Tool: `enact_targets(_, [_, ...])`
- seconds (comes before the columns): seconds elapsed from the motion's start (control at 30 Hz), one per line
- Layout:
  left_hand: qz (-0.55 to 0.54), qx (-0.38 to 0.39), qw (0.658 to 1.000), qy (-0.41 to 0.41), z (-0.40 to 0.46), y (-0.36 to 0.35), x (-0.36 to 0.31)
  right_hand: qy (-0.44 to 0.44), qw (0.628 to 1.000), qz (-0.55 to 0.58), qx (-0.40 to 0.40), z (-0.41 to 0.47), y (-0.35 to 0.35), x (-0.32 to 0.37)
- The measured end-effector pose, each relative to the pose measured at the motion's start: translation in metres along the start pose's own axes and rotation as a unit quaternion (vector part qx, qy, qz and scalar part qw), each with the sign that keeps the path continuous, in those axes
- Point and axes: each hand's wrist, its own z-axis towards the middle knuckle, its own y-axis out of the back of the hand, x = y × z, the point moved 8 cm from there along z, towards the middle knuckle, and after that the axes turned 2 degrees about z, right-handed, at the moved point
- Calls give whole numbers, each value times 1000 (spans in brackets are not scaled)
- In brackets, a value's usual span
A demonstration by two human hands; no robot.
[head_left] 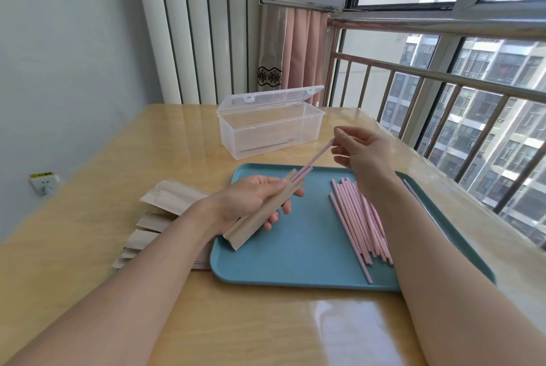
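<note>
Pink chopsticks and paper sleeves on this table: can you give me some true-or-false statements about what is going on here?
1. The left hand holds a paper sleeve. True.
2. The right hand pinches a pink chopstick whose lower end sits in the sleeve's mouth. True.
3. The clear box is closed. False: its lid stands open.
4. The loose chopsticks lie on the bare table. False: they lie on the teal tray.
5. The spare sleeves lie left of the tray. True.
</note>
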Motion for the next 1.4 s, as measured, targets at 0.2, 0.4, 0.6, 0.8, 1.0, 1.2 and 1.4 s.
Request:
enact_targets(0.2, [-34, -52, 998, -5, 4, 12, -2, -14, 990, -73, 124, -13, -35, -12])
enact_targets(0.4, [-46, -51, 998, -12, 4, 16, -2, 2, 978, -115, 175, -22, -50, -11])
enact_targets(0.6, [-51, -45, 997, -20, 1, 19, -6, -11, 972, -96, 213, -30, -61, -15])
enact_targets(0.8, [-46, -44, 998, -25, -4, 24, -10, -25, 975, -64, 213, -35, -66, -15])
enact_targets(1.0, [-189, -291, 933, -96, -15, 101, -15, -84, 989, 104, 62, -7, -43, -11])
enact_targets(1.2, [-207, -393, 886, -135, -27, 132, -8, -80, 989, 119, -30, 59, -55, 6])
enact_targets(1.4, [-125, -438, 879, -138, -33, 148, -7, -142, 987, 17, 73, 86, -100, -9])
